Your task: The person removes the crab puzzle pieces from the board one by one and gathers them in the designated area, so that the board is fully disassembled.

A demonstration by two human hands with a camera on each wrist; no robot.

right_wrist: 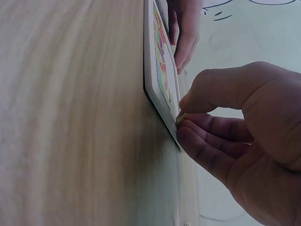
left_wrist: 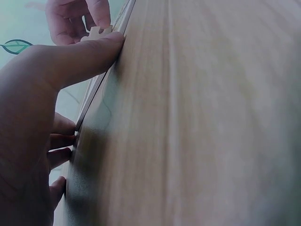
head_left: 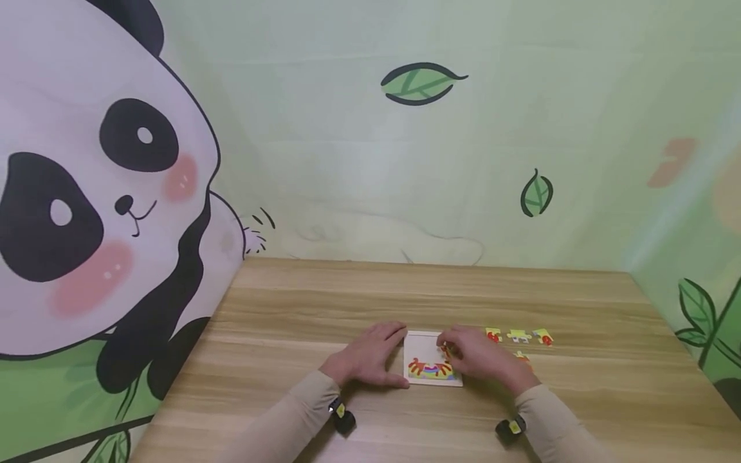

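A shallow square jigsaw tray [head_left: 435,384] with a pale rim lies on the table. Joined puzzle pieces [head_left: 431,370] with a red, yellow and rainbow-coloured picture fill its near part; the far part shows bare board. Along the tray's left edge rests my left hand [head_left: 370,357], thumb at the near corner and fingers stretched toward the far one. My right hand [head_left: 485,355] pinches a puzzle piece [left_wrist: 97,33] between thumb and fingertips, over the tray's right side. In the right wrist view, those fingertips are right at the rim, mostly hiding the piece.
Several loose puzzle pieces [head_left: 519,336] lie on the wooden table [head_left: 324,296] right of the tray, one partly hidden by the right hand. A green backdrop [head_left: 347,161] with a panda and leaves stands behind the table.
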